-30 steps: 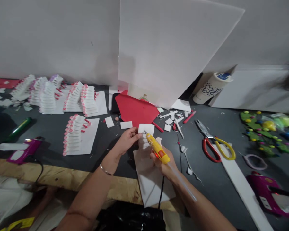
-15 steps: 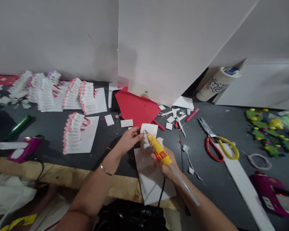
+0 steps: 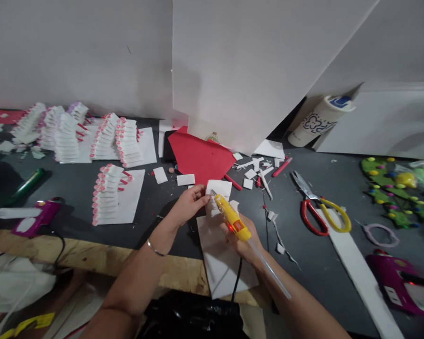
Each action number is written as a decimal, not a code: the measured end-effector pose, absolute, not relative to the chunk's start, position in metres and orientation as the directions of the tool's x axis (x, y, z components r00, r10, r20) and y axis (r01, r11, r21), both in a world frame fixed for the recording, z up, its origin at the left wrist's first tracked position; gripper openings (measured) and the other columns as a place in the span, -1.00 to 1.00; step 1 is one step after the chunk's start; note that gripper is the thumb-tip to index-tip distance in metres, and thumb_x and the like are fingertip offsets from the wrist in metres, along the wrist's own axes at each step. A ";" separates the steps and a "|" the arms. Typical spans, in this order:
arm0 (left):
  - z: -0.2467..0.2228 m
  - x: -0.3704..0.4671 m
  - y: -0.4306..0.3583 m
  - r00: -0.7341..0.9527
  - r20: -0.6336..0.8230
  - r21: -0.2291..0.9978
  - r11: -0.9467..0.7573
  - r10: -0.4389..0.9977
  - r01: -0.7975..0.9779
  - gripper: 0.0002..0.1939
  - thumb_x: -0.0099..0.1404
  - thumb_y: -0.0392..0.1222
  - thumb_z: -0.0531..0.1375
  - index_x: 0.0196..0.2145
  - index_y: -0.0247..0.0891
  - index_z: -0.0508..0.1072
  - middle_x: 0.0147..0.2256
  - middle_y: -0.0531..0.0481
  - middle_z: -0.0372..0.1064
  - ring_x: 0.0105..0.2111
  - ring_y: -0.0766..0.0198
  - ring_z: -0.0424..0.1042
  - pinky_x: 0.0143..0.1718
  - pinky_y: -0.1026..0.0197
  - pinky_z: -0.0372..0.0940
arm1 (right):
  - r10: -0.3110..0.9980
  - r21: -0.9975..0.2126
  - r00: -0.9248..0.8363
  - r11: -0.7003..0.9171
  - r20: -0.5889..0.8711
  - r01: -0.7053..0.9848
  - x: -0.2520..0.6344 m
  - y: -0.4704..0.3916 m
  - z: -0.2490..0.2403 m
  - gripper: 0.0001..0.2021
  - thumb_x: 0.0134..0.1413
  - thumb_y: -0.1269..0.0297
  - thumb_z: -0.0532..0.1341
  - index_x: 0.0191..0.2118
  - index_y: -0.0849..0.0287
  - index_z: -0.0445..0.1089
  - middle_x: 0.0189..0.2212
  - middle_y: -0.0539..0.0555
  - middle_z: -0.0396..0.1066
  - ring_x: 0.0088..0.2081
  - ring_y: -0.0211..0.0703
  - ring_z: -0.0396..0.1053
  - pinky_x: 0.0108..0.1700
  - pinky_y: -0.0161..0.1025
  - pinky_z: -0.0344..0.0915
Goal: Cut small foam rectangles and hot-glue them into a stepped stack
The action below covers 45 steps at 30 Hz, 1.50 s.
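My right hand (image 3: 246,247) is wrapped round a yellow hot glue gun (image 3: 231,217) with a small red light on its side. A long clear glue stick (image 3: 273,275) trails from the gun's back over my forearm. The gun's nozzle rests at, or just above, a small white piece (image 3: 223,188), whose material I cannot make out. My left hand (image 3: 188,205) pinches that piece at its left edge. Beneath the glue gun lies a larger white sheet (image 3: 219,263), reaching past the table's front edge.
Scissors (image 3: 313,202), a white strip (image 3: 360,273) and a purple glue gun (image 3: 397,285) lie right. White scraps (image 3: 249,174) and red paper (image 3: 201,157) are ahead. Finished-looking pink-and-white rows (image 3: 108,195) stand left, near another purple glue gun (image 3: 38,217). A cup (image 3: 316,121) leans behind.
Both hands and the glue gun stay almost where they were. The nozzle has shifted very slightly left on the white piece.
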<state>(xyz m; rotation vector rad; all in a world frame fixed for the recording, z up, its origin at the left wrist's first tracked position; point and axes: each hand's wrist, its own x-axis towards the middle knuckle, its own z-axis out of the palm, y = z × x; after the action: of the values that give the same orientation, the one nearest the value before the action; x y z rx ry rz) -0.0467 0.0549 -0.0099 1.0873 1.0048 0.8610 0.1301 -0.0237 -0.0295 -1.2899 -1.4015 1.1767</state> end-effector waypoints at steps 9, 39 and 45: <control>-0.009 -0.047 0.055 0.315 -0.208 0.970 0.237 0.926 -0.056 -0.66 0.12 -0.12 0.34 -0.15 -0.29 0.50 -0.22 -0.11 0.56 -0.22 0.20 0.50 -0.12 0.19 0.35 | 0.997 -0.977 -0.069 0.059 0.046 0.203 0.130 -0.021 -0.018 -0.73 0.08 0.06 0.25 -0.50 0.09 0.29 -0.56 0.03 0.28 -0.52 -0.18 0.28 -0.53 -0.25 0.27; -0.010 -0.046 0.055 0.322 -0.209 0.971 0.235 0.924 -0.044 -0.64 0.11 -0.11 0.34 -0.15 -0.32 0.48 -0.23 -0.08 0.55 -0.23 0.23 0.49 -0.13 0.20 0.33 | 0.995 -0.960 -0.102 0.019 -0.010 0.280 0.132 -0.022 -0.013 -0.57 0.12 -0.02 0.17 -0.66 0.08 0.20 -0.71 -0.02 0.23 -0.65 -0.26 0.19 -0.56 -0.27 0.13; -0.010 -0.046 0.055 0.329 -0.197 0.973 0.227 0.923 -0.053 -0.65 0.12 -0.11 0.33 -0.15 -0.32 0.49 -0.25 -0.10 0.55 -0.22 0.20 0.49 -0.14 0.19 0.35 | 0.994 -0.970 -0.105 0.003 -0.023 0.244 0.132 -0.023 -0.016 -0.58 0.11 -0.04 0.19 -0.62 0.09 0.22 -0.71 -0.04 0.24 -0.66 -0.27 0.19 -0.58 -0.28 0.13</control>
<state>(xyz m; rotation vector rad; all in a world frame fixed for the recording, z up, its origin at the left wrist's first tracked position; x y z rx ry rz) -0.0462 0.0549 -0.0103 1.1247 0.9997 0.8565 0.1315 -0.0233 -0.0161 -1.3443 -1.4670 1.1700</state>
